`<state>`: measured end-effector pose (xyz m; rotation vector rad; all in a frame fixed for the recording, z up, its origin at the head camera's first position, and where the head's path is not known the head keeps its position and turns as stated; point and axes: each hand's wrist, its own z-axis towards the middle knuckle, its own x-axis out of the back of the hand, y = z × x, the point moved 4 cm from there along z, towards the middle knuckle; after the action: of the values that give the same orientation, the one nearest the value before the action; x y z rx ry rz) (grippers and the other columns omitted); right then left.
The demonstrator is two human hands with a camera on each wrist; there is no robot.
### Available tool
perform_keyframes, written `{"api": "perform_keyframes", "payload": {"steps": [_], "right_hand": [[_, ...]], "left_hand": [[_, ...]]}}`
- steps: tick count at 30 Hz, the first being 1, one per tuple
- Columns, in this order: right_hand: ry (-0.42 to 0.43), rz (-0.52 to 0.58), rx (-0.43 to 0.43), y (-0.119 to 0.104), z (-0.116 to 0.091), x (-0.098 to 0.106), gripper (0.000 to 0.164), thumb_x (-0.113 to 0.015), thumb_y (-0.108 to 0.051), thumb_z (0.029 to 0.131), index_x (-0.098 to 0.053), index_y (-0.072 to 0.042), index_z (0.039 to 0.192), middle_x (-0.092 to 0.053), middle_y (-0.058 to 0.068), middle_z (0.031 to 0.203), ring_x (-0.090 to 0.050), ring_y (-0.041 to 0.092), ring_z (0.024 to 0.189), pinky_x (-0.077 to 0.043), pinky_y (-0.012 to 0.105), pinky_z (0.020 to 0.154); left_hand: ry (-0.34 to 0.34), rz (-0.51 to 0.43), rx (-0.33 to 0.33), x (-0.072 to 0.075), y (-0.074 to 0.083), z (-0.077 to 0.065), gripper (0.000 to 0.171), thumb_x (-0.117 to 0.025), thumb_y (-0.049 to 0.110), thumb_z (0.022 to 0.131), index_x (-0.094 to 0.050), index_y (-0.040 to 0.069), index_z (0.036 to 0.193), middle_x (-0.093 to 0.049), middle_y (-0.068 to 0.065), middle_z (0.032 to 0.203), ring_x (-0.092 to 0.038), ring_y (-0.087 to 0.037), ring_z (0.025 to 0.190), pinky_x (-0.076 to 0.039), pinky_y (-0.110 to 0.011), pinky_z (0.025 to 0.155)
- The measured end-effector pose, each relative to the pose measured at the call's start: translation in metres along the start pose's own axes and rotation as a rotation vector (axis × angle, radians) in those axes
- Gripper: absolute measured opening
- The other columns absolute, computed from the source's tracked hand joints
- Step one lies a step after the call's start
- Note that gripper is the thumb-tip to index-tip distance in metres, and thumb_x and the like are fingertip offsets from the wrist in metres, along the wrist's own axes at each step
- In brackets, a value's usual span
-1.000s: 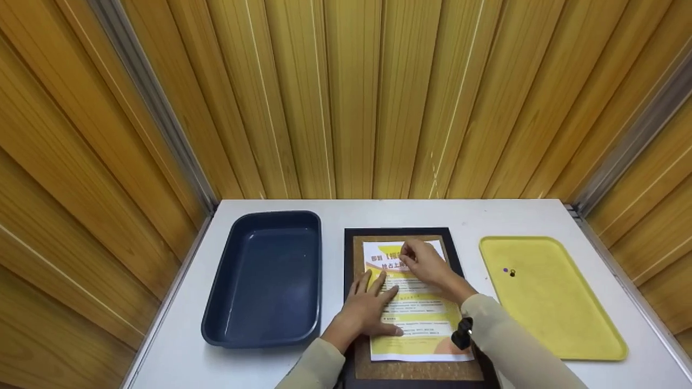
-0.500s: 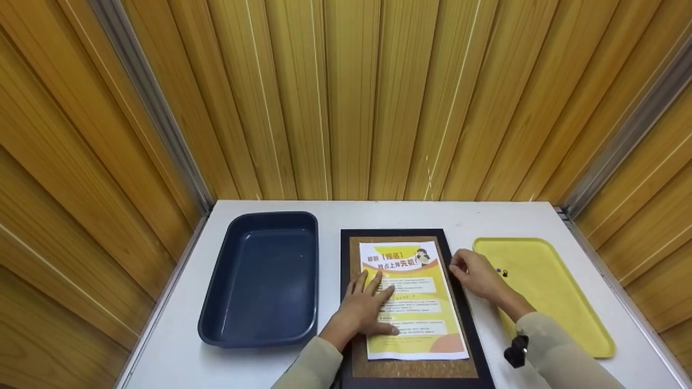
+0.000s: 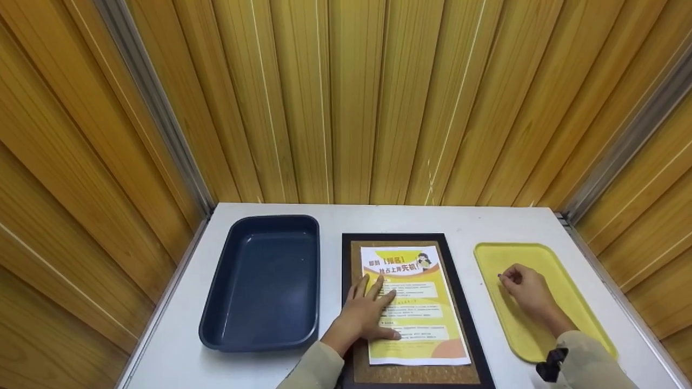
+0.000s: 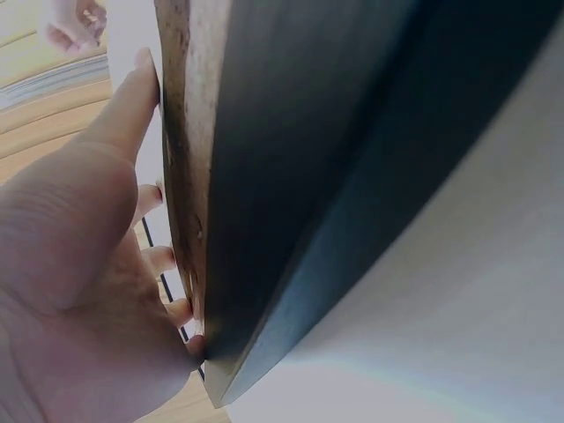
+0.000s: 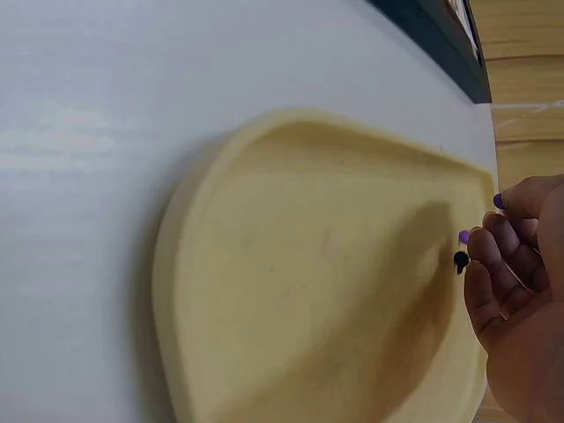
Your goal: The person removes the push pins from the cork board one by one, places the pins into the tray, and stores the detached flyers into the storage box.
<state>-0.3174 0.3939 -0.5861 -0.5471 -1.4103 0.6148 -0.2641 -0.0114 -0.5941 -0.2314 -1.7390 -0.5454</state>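
Observation:
My left hand (image 3: 363, 316) rests with spread fingers on the printed poster sheet (image 3: 403, 346), yellow and white, which lies on a framed cork board (image 3: 421, 374). In the left wrist view the hand (image 4: 97, 256) lies along the board's dark frame (image 4: 291, 176). My right hand (image 3: 531, 292) is over the yellow tray (image 3: 562, 281), with thumb and fingers curled together. In the right wrist view a small purple pushpin head (image 5: 499, 201) shows at its thumb tip, pinched. Another purple pin (image 5: 463, 236) and a black pin (image 5: 461, 261) lie on the tray below the fingers.
A deep dark-blue bin (image 3: 270, 292) stands left of the cork board on the white table (image 3: 400, 219). Wood-patterned panels (image 3: 351, 108) rise behind the table and at both sides.
My right hand has moved right from the top of the poster sheet, past the board's edge, to over the yellow tray. The left hand has stayed on the sheet.

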Motion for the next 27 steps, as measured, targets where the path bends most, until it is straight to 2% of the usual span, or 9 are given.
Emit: {"api": "perform_keyframes", "payload": {"steps": [5, 8, 14, 16, 22, 27], "right_hand": [[0.016, -0.009, -0.051, 0.018, -0.002, 0.005, 0.014, -0.065, -0.010, 0.105, -0.067, 0.004, 0.104, -0.067, 0.012, 0.093, -0.060, 0.019, 0.081, -0.051, 0.024, 0.061], [-0.002, -0.006, -0.075, 0.022, -0.001, 0.007, 0.015, -0.064, -0.010, 0.105, -0.067, 0.004, 0.105, -0.067, 0.013, 0.096, -0.060, 0.021, 0.084, -0.052, 0.024, 0.062], [-0.084, 0.124, -0.153, 0.030, -0.003, 0.009, 0.021, -0.062, -0.012, 0.107, -0.065, 0.008, 0.112, -0.067, 0.015, 0.105, -0.062, 0.018, 0.089, -0.055, 0.024, 0.069], [-0.088, 0.162, -0.162, 0.032, -0.004, 0.009, 0.022, -0.062, -0.012, 0.107, -0.064, 0.010, 0.112, -0.067, 0.015, 0.106, -0.062, 0.015, 0.088, -0.056, 0.024, 0.071], [-0.060, 0.169, -0.167, 0.034, -0.010, 0.006, 0.025, -0.063, -0.015, 0.107, -0.064, 0.010, 0.112, -0.068, 0.015, 0.107, -0.061, 0.014, 0.088, -0.056, 0.024, 0.071], [-0.039, 0.199, -0.205, 0.036, -0.011, 0.004, 0.028, -0.061, -0.018, 0.108, -0.063, 0.008, 0.116, -0.068, 0.016, 0.113, -0.062, 0.013, 0.092, -0.056, 0.022, 0.075]], "left_hand": [[0.014, 0.002, 0.010, -0.001, 0.000, -0.001, 0.102, -0.070, 0.081, 0.082, -0.036, 0.036, 0.167, -0.015, -0.008, 0.178, -0.010, -0.041, 0.162, -0.015, -0.059, 0.128], [0.018, 0.006, 0.021, 0.001, 0.001, -0.002, 0.102, -0.071, 0.080, 0.081, -0.036, 0.036, 0.166, -0.015, -0.008, 0.178, -0.010, -0.041, 0.162, -0.015, -0.059, 0.128], [0.020, 0.027, 0.026, 0.000, 0.004, -0.003, 0.102, -0.072, 0.081, 0.081, -0.037, 0.036, 0.166, -0.017, -0.007, 0.177, -0.012, -0.040, 0.162, -0.016, -0.058, 0.128], [0.020, 0.020, 0.024, -0.001, 0.004, -0.003, 0.102, -0.072, 0.081, 0.080, -0.037, 0.036, 0.166, -0.017, -0.007, 0.177, -0.012, -0.040, 0.162, -0.017, -0.057, 0.128], [0.010, -0.002, 0.030, -0.003, 0.003, -0.002, 0.103, -0.073, 0.080, 0.080, -0.038, 0.036, 0.165, -0.015, -0.005, 0.178, -0.011, -0.039, 0.162, -0.019, -0.057, 0.128], [0.001, -0.009, 0.031, -0.003, 0.002, -0.002, 0.103, -0.073, 0.080, 0.080, -0.037, 0.037, 0.166, -0.014, -0.005, 0.178, -0.010, -0.039, 0.162, -0.017, -0.057, 0.128]]}}
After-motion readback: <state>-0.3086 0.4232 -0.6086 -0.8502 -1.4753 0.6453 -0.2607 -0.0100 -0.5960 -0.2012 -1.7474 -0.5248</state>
